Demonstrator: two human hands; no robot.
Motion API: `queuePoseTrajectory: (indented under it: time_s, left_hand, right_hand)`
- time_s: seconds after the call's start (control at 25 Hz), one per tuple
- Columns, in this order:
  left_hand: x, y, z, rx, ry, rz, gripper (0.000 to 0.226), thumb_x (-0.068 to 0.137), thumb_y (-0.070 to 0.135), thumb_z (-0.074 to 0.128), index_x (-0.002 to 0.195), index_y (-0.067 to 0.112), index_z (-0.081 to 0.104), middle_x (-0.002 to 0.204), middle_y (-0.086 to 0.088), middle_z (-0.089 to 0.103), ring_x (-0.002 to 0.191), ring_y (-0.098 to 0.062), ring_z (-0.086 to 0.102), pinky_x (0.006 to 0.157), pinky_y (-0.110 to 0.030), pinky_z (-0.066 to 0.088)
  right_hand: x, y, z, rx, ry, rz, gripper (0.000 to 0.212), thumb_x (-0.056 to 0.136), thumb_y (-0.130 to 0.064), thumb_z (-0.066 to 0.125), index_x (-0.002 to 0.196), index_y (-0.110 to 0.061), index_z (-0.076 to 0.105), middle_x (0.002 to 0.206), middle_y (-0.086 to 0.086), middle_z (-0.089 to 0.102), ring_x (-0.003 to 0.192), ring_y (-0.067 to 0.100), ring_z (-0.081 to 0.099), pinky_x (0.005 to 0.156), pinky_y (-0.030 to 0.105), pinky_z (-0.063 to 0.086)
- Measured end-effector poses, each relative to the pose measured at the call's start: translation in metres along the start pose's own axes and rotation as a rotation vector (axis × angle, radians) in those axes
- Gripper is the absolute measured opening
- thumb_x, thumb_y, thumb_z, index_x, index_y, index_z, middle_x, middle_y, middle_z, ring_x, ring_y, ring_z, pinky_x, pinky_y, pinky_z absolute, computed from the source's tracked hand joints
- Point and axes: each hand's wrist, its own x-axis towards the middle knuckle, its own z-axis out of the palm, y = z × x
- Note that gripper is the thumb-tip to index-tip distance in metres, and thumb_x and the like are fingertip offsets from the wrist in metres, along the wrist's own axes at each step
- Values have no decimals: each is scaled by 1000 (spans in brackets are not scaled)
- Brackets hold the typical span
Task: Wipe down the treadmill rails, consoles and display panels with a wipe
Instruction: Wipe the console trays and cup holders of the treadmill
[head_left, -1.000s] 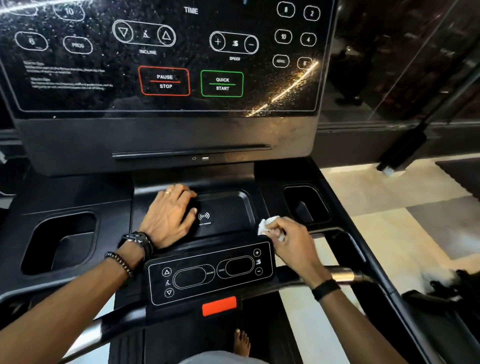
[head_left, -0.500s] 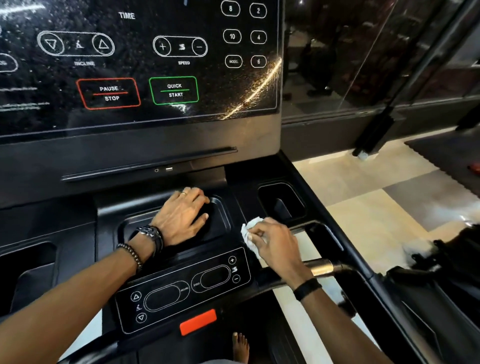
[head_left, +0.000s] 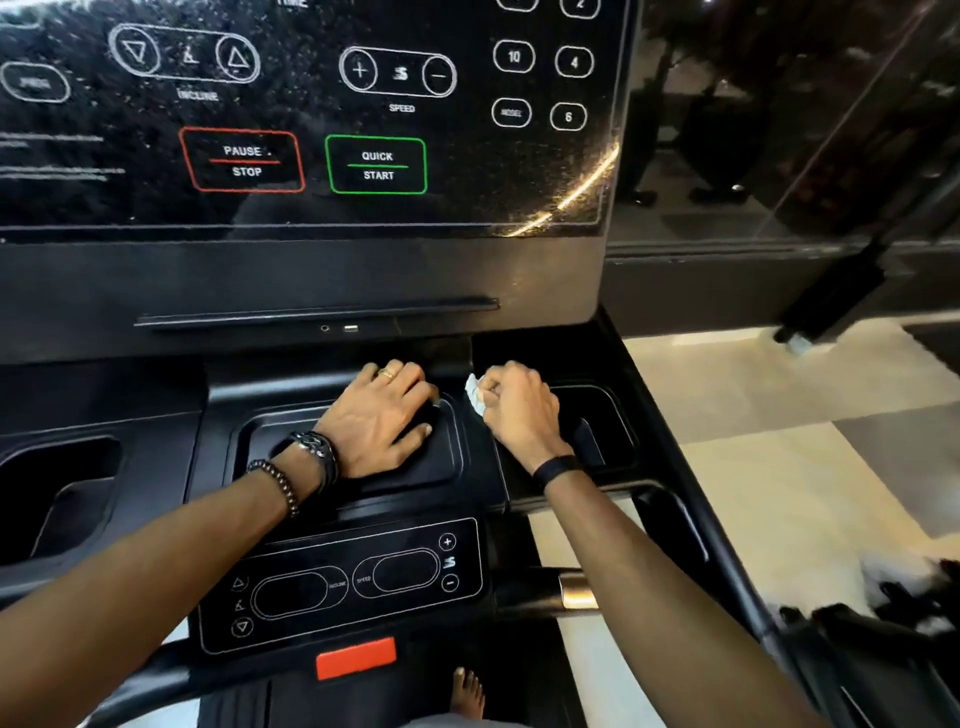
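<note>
Here, wipe: a small crumpled white wipe (head_left: 474, 395) is at the back of the treadmill console (head_left: 156, 395), on the black ridge between the centre tray (head_left: 363, 483) and the right cup holder (head_left: 597, 441).
Right hand: the right hand (head_left: 519, 410) is clenched around the wipe, fingers curled, and it presses the wipe on the ridge; a black band is on its wrist.
Left hand: the left hand (head_left: 382, 415) is released, fingers almost straight, and lies flat with the palm down on the back part of the centre tray, just beside the right hand; it has a ring on one finger and dark bracelets on the wrist.
Display panel: the big glossy display panel (head_left: 311, 104) stands above both hands, covered with fine specks, with a red PAUSE/STOP box and a green QUICK START box.
Lower control panel: a small control panel (head_left: 337, 587) with incline and speed marks is near the person, with a red tab (head_left: 356, 657) under it.
Handrail: a metal handrail (head_left: 574, 592) passes under the right forearm.
Foot: a bare foot (head_left: 467, 691) is seen at the bottom edge.
</note>
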Motion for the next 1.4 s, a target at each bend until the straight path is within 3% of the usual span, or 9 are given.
queuePoseTrajectory:
  time_s: [0.2, 0.48, 0.72, 0.84, 1.04, 1.16, 1.24, 1.4]
  left_hand:
    - [-1, -1, 3, 10, 26, -6, 42, 93, 50, 40, 117, 19, 57, 111, -3, 52, 96, -24, 50, 82, -41, 42]
    - [8, 4, 1, 10, 61, -17, 43, 98, 52, 33, 106, 18, 58, 104, -3, 51, 93, -24, 49, 82, -42, 42]
    - [48, 9, -1, -95, 119, 88, 38, 98, 42, 36, 87, 15, 61, 91, -4, 57, 84, -26, 57, 75, -40, 49]
    - [66, 13, 3, -147, 139, 162, 30, 94, 35, 40, 86, 14, 60, 90, -5, 59, 82, -28, 60, 76, -41, 54]
    - [71, 20, 19, -207, 194, 170, 21, 84, 30, 44, 90, 15, 58, 88, -4, 56, 80, -27, 55, 72, -39, 45]
    - [65, 21, 22, -203, 197, 143, 22, 83, 31, 45, 88, 14, 57, 87, -7, 56, 79, -30, 55, 70, -40, 46]
    - [68, 19, 20, -220, 190, 124, 22, 83, 32, 45, 87, 13, 57, 86, -8, 57, 78, -30, 56, 70, -40, 46]
    - [68, 20, 19, -246, 181, 116, 23, 82, 32, 46, 87, 14, 59, 86, -6, 58, 79, -28, 57, 71, -40, 47]
  right_hand:
    - [33, 0, -3, 19, -44, -57, 9, 90, -19, 66, 89, -23, 74, 98, 2, 73, 99, 29, 68, 79, 36, 53]
    - [30, 5, -1, -30, -20, -116, 10, 93, -16, 63, 90, -21, 71, 102, 1, 67, 97, 29, 66, 76, 35, 49]
    - [-63, 26, 1, 39, 43, -174, 7, 94, -20, 57, 93, -24, 63, 110, -11, 59, 91, 20, 63, 75, 40, 51]
    - [-98, 45, -2, 69, 57, -130, 11, 91, -16, 62, 90, -27, 63, 99, -13, 58, 80, 11, 60, 67, 34, 50]
    - [-37, 38, 1, 35, 197, 98, 9, 92, -13, 64, 83, -17, 64, 90, -6, 53, 81, 22, 61, 67, 33, 45]
    - [-16, 18, 15, 36, 161, 10, 6, 92, -9, 62, 87, -11, 65, 97, 7, 58, 83, 31, 62, 69, 40, 49]
    - [-2, 22, 12, 16, 126, -50, 6, 91, -12, 62, 88, -13, 67, 96, 6, 61, 85, 29, 62, 65, 33, 43]
    - [30, 26, -4, -14, 233, 105, 15, 89, -16, 62, 75, -18, 67, 89, 7, 67, 86, 32, 64, 64, 35, 46]
